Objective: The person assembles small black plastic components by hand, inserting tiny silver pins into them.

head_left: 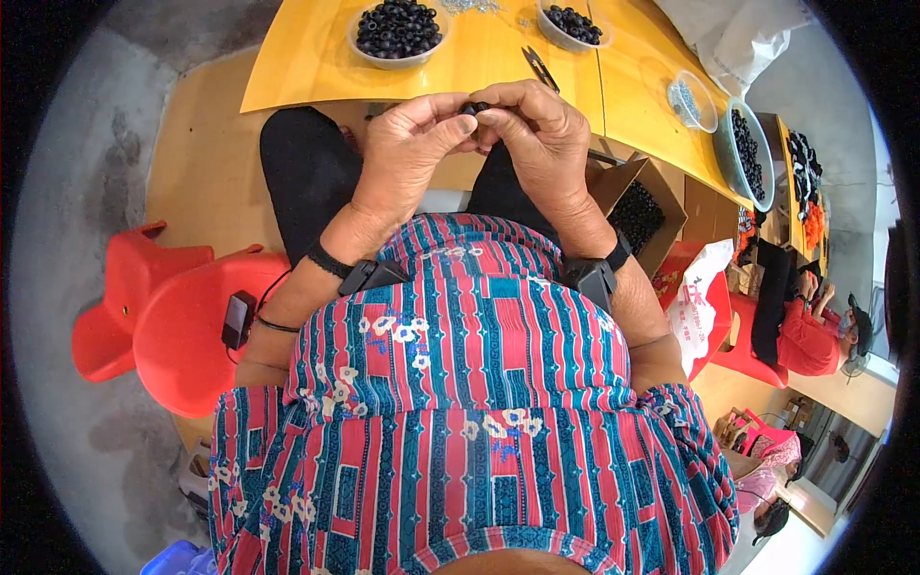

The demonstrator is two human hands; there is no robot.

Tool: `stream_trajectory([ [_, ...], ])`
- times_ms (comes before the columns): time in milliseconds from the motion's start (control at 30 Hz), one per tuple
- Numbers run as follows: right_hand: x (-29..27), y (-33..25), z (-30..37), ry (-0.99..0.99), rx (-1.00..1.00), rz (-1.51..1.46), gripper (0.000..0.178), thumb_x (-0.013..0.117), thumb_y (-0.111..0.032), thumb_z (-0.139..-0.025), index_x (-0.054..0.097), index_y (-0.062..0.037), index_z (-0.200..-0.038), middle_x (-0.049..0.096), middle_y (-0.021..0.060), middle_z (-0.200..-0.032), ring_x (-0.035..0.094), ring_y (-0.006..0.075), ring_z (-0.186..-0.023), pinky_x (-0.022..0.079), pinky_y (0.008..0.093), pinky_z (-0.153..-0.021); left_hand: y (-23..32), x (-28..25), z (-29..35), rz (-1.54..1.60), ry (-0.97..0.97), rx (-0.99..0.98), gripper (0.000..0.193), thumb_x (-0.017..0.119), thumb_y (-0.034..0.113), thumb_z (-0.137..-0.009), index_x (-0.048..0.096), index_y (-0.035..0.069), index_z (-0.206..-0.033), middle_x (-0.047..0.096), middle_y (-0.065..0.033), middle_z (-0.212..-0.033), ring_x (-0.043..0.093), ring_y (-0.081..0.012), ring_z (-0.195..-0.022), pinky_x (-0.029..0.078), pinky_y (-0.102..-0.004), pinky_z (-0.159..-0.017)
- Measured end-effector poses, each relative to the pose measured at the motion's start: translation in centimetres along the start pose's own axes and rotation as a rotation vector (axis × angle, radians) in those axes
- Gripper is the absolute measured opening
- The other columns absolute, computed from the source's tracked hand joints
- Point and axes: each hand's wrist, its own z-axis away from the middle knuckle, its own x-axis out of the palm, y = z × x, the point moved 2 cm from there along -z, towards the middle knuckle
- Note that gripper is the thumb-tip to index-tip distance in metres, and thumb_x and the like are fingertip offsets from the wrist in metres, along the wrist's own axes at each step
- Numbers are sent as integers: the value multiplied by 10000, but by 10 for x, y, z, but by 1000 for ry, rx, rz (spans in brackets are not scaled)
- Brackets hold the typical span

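Observation:
My left hand and my right hand meet in front of me, just off the near edge of the yellow table. Between their thumbs and fingertips they pinch a small black round part, mostly covered by the fingers. It looks like the black pieces in a clear bowl on the table beyond. Right behind my right hand lies a pair of black thread snips. A second bowl of black pieces stands farther right.
To the right are a small tub of light-blue bits, a large bowl of black pieces and a cardboard box below the table. Red plastic chairs stand at left. A person in red sits at far right.

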Motion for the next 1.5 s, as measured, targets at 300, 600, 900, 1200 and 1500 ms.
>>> stream_trajectory([
  [300, 1, -9, -3, 53, -22, -33, 108, 647, 12, -771, 650, 5, -879, 634, 59, -730, 614, 103, -622, 508, 224, -559, 3, 2, -2, 17, 27, 88, 248, 560, 30, -879, 555, -79, -1102, 643, -122, -913, 644, -167, -817, 550, -271, -737],
  [600, -1, -12, -9, -11, 90, -220, 118, 623, 51, -782, 655, 27, -893, 645, 58, -741, 618, 96, -647, 521, 211, -593, 7, 3, -2, 5, 49, 117, 232, 566, 25, -872, 572, -71, -1083, 646, -120, -888, 639, -156, -791, 550, -267, -714],
  [900, 1, -18, -5, 54, -47, 1, 118, 663, 50, -750, 662, 8, -861, 637, 65, -739, 631, 109, -617, 514, 209, -561, 7, 4, -2, -31, 55, 154, 249, 581, 32, -868, 570, -69, -1095, 643, -110, -892, 633, -146, -790, 549, -260, -692],
  [1200, 4, -18, -1, 119, -192, 120, 117, 668, 41, -747, 672, 9, -860, 642, 81, -756, 628, 134, -660, 514, 234, -601, 9, 2, -1, -99, 59, 201, 250, 590, 14, -855, 574, -65, -1092, 645, -108, -869, 635, -144, -765, 552, -258, -661],
  [1500, 6, -8, -1, 70, 200, -416, 85, 626, 59, -785, 661, 41, -861, 637, 77, -772, 629, 133, -680, 526, 238, -640, 10, -1, 0, -162, 54, 175, 265, 615, 44, -847, 588, -46, -1095, 647, -76, -908, 626, -125, -807, 520, -231, -750],
])
